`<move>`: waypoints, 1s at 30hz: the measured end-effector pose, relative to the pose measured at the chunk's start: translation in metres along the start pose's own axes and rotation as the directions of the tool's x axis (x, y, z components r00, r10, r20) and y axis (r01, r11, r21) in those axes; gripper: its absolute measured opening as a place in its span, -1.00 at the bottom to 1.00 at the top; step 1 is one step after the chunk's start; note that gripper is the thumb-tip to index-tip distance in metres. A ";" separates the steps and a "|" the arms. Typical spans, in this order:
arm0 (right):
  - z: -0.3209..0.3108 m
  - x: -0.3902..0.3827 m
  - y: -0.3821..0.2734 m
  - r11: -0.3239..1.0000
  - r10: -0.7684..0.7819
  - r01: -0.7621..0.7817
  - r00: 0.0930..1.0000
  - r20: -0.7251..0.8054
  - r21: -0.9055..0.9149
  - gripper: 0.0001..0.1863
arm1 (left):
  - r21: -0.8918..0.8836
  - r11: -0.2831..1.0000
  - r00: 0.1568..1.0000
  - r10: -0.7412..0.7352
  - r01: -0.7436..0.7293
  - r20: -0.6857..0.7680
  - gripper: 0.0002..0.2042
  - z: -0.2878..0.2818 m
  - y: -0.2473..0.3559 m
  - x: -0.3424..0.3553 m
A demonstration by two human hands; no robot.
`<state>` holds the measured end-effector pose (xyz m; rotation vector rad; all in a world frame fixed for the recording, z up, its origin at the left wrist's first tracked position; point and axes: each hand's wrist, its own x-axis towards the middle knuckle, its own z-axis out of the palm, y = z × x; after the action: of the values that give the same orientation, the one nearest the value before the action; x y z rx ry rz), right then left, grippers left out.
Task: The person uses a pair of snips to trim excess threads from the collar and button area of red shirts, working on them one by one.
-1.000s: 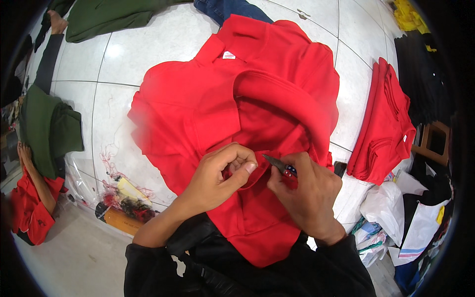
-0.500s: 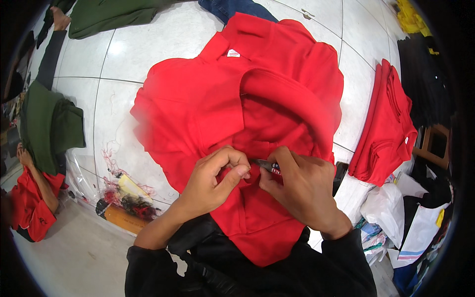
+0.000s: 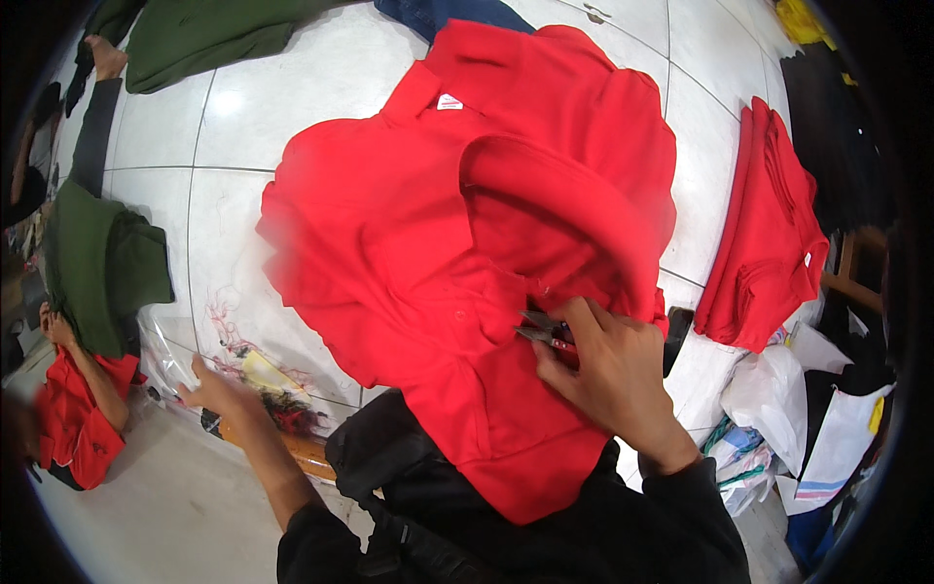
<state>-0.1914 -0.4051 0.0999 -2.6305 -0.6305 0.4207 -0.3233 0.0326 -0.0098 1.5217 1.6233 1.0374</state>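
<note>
A red collared shirt (image 3: 389,204) lies spread over my lap and the floor, its neck opening towards the middle. My right hand (image 3: 618,370) is closed round a pair of thread snips (image 3: 541,332), whose blades point left, slightly apart, just over the shirt's front placket. A button (image 3: 460,314) shows on the fabric left of the blades. My left hand (image 3: 222,394) is off the shirt, held out at the left above a heap of thread scraps (image 3: 290,411). Its thumb and fingers look apart, though slightly blurred; no object shows in them.
Folded red shirts (image 3: 764,243) lie at the right, beside a dark phone-like object (image 3: 678,341). White plastic bags (image 3: 769,394) and mixed cloth sit lower right. Another person in a red shirt (image 3: 88,419) handles a green garment (image 3: 107,253) at the left. An orange cylinder (image 3: 311,456) lies near my left forearm.
My left hand has left the shirt and swung out to the left over the thread scraps. My right hand stays by the placket with the snips, their blades now more visible.
</note>
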 end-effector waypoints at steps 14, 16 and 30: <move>0.003 0.002 -0.006 0.999 0.023 -0.022 1.000 0.022 -0.026 -0.66 | -0.736 0.194 -0.558 0.536 -0.648 0.633 -0.85 0.094 0.072 -0.204; 0.002 0.002 -0.005 1.000 0.025 -0.025 1.000 -0.004 -0.006 -0.66 | -0.726 0.237 -0.539 0.533 -0.645 0.652 -0.88 0.090 0.072 -0.204; 0.014 0.032 -0.015 0.992 -0.109 0.096 0.978 -0.177 -0.082 -0.72 | -0.580 0.701 -0.476 0.377 -0.414 0.795 -0.89 0.078 0.098 -0.180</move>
<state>-0.1743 -0.3730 0.0883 -2.6507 -0.7293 0.1282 -0.1928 -0.1380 0.0340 2.0622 -0.3896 -0.2959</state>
